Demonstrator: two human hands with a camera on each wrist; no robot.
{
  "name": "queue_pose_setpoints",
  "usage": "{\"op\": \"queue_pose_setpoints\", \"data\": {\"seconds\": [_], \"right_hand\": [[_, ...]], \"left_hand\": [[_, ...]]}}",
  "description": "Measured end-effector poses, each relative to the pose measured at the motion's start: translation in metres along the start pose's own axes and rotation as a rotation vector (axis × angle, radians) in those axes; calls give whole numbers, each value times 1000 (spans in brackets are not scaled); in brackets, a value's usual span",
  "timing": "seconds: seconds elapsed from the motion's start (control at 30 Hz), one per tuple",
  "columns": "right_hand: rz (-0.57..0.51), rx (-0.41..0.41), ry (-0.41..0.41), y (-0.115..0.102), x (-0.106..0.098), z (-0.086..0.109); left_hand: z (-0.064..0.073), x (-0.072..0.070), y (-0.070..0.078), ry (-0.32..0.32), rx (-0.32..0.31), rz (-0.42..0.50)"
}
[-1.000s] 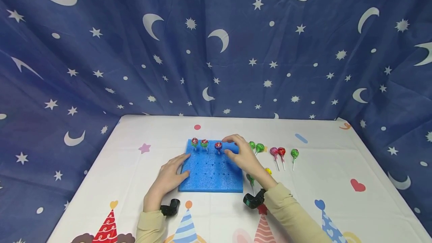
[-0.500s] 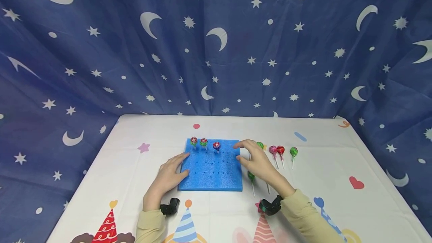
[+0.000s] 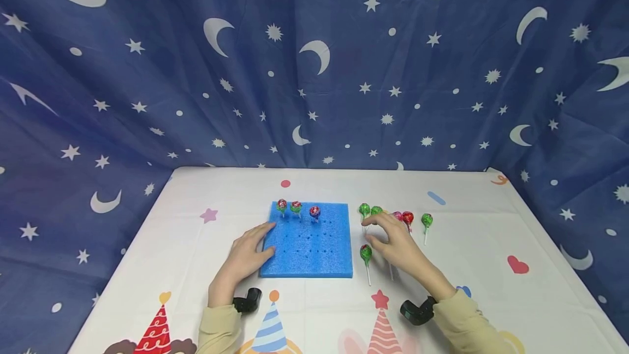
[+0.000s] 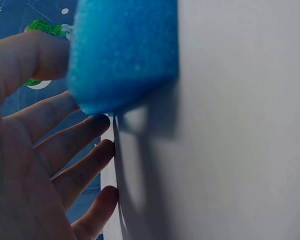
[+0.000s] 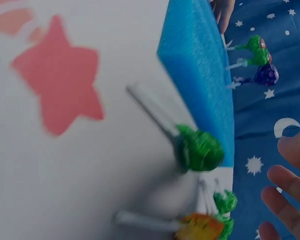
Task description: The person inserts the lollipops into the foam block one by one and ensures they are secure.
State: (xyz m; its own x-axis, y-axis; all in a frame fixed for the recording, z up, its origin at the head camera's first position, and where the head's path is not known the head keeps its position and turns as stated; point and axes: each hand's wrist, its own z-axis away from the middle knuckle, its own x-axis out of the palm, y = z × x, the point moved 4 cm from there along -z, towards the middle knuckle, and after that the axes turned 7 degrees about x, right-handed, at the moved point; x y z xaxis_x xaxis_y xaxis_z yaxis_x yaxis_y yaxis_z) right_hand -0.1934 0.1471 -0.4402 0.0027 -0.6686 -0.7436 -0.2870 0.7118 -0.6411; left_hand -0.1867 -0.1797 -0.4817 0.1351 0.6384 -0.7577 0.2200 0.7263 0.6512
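The left hand (image 3: 245,253), fingers spread, rests at the left edge of the blue block (image 3: 314,264), presumably steadying it. Three lollipops (image 3: 314,212) stand near its far edge, seemingly propped upright by the block. The right hand (image 3: 399,243) (gripping nothing, thumb and fingertips apart) hovers among loose lollipops (image 3: 366,253) on the table (image 3: 481,209), probably laid within easy reach.

Starry blue curtains (image 3: 344,124) behind and beside a party-print tablecloth (image 3: 472,234) suggest a staged tabletop booth.

Bright head view, dimmer wrist views (blurry)
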Motion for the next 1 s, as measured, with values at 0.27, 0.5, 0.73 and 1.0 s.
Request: {"op": "queue_pose_setpoints", "data": {"seconds": [0.27,0.5,0.73,1.0], "right_hand": [[49,32,4,18,-2,12],[77,53,15,30,-5,19],[105,84,1,38,-4,23],[163,109,-33,44,-1,25]], "left_hand": [[1,0,0,-1,-7,-3],[1,0,0,-1,-9,-3],[0,0,0,1,-6,-7],[0,0,0,4,-2,-6]]}}
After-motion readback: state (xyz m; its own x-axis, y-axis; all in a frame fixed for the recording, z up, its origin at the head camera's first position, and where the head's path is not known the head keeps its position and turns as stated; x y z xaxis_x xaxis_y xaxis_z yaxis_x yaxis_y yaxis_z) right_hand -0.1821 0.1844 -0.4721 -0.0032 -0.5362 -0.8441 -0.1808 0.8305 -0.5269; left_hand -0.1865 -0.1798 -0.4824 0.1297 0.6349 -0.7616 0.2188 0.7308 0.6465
